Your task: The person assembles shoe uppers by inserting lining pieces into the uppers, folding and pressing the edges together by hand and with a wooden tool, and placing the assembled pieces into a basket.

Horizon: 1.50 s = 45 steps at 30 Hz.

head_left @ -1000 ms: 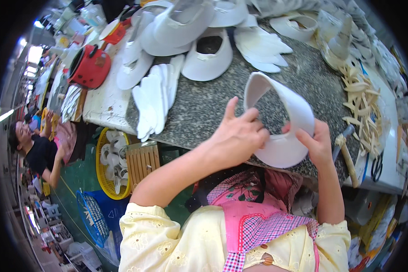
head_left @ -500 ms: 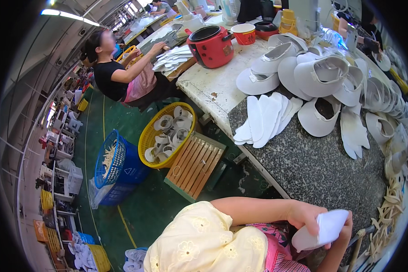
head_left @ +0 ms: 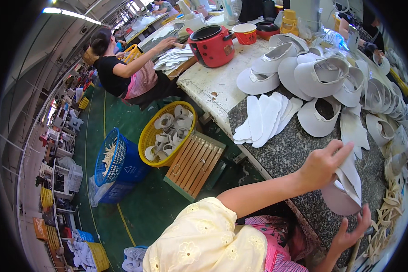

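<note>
A white and pale grey shoe upper (head_left: 341, 199) is held over the speckled dark tabletop near its front edge. My left hand (head_left: 323, 165) pinches its far end between thumb and fingers. Below its near end is my right hand (head_left: 351, 232), fingers spread; whether a fingertip touches the upper I cannot tell. Beyond my left hand lie a loose shoe upper (head_left: 318, 119) and a fanned stack of white sole-shaped pieces (head_left: 263, 119). More such pieces (head_left: 352, 129) lie right beside that upper.
More uppers (head_left: 319, 75) are heaped at the back, near a red pot (head_left: 211, 47). Cream strips (head_left: 390, 213) line the right edge. Left of the table stand a slatted wooden stool (head_left: 192, 165), a yellow basket (head_left: 143, 143) and a blue basket (head_left: 118, 158). A person (head_left: 122, 70) sits beyond.
My left hand has moved away from me over the table, carrying the upper with it. My right hand has opened and come off the upper's side. The seated person's arm has reached out.
</note>
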Tool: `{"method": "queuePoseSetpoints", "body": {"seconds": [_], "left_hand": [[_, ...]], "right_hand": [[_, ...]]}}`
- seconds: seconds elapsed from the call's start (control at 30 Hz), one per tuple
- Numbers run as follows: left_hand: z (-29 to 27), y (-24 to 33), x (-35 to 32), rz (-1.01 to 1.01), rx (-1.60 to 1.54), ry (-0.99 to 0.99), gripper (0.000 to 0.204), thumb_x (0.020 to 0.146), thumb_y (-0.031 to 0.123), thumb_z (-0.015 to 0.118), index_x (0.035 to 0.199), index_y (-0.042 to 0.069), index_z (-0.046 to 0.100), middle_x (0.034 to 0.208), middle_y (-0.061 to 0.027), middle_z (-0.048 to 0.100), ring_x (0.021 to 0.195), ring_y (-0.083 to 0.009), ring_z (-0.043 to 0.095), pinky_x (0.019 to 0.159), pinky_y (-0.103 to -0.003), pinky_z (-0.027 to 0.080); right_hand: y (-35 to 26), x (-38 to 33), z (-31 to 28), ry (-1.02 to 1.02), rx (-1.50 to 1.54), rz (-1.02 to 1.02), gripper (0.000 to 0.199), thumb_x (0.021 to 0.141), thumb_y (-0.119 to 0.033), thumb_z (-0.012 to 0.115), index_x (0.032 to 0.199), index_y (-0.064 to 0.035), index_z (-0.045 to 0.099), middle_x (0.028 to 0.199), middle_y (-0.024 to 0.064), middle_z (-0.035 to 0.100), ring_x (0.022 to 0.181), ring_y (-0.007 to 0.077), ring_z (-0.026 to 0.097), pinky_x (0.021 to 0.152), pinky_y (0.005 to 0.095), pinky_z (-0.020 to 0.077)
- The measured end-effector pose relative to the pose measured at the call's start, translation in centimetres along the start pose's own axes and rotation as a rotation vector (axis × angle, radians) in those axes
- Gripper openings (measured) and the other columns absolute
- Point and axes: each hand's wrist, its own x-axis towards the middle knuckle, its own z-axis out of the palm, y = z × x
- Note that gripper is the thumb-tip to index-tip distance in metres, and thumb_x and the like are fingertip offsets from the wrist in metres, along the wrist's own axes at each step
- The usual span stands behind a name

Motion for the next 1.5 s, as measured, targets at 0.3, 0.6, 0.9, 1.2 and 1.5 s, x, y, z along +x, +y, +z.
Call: {"method": "queuePoseSetpoints", "body": {"seconds": [0.3,0.6,0.9,1.2,1.5], "left_hand": [[1.8,2.6,-1.8,0.194,-0.020,-0.102,0.055,0.066,0.004,0.056,0.119,-0.001,0.044,0.103,-0.0169,0.048,0.073,-0.0278,0.057,0.062,-0.032,0.048],[1.5,2.2,-4.2,-0.084,-0.300,-0.192,0.069,0.064,0.001,0.058,0.128,0.003,0.034,0.120,-0.0230,0.040,0.083,-0.0331,0.056,0.075,-0.033,0.048],[-0.1,2.9,-2.0,0.265,-0.005,-0.066,0.060,0.067,0.019,0.059,0.124,0.011,0.043,0.122,-0.0221,0.039,0.094,-0.0313,0.050,0.073,-0.035,0.044],[0.6,2.9,-2.4,0.342,0.080,0.047,0.033,0.057,0.022,0.065,0.084,0.006,0.053,0.095,-0.0090,0.048,0.087,-0.0280,0.047,0.069,-0.034,0.042],[-0.2,-0.1,-0.4,-0.955,-1.323,-0.109,0.011,0.083,0.014,0.055,0.074,0.007,0.054,0.069,0.0037,0.051,0.061,-0.0042,0.045,0.055,-0.021,0.038]], "right_hand": [[-0.9,-1.0,4.9,0.192,1.062,0.478,0.052,0.082,-0.040,0.054,0.107,0.0046,0.046,0.091,0.0088,0.054,0.075,0.0139,0.050,0.065,0.0250,0.0406],[0.5,0.7,3.4,0.130,1.319,0.372,0.039,0.083,-0.018,0.054,0.108,0.0119,0.045,0.107,0.0172,0.053,0.096,0.0228,0.054,0.084,0.0340,0.0413],[2.6,1.1,1.3,0.143,1.100,0.349,0.031,0.087,-0.008,0.045,0.111,0.0117,0.045,0.110,0.0194,0.052,0.100,0.0247,0.054,0.086,0.0347,0.0436],[1.9,0.5,3.1,0.021,0.986,0.256,0.031,0.088,-0.008,0.044,0.110,0.0138,0.045,0.110,0.0177,0.052,0.100,0.0223,0.052,0.088,0.0321,0.0400],[0.1,0.3,1.7,0.186,0.166,0.039,0.013,0.083,-0.006,0.052,0.088,0.0029,0.060,0.080,0.0119,0.061,0.070,0.0192,0.057,0.063,0.0308,0.0446]]}}
